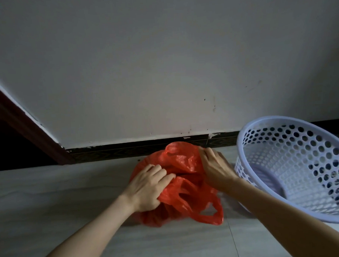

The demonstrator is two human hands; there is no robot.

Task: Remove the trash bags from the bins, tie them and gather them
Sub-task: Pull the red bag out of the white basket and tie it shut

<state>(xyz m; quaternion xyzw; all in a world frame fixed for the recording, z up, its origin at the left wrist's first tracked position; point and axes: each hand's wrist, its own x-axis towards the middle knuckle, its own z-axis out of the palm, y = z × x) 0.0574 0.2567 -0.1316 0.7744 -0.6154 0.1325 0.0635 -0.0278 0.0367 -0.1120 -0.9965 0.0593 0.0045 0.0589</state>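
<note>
On the floor beside the tilted bin (294, 167), left hand (148, 187) and right hand (215, 167) both fists of red bag (187, 197) plastic.

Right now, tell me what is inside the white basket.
The white basket lies tipped beside the red bag. Through its open mouth only its bare perforated wall and bottom show. Its near inner side is hidden by the rim.

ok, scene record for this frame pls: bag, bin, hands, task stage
bag: red plastic bag on the floor, out of the bin, mouth open, not tied
bin: lavender perforated bin, right of bag, no bag inside
left hand: gripping bag's near-left rim
right hand: gripping bag's far-right rim
background: white wall, dark baseboard
stage: bag removed; tying pending
</note>
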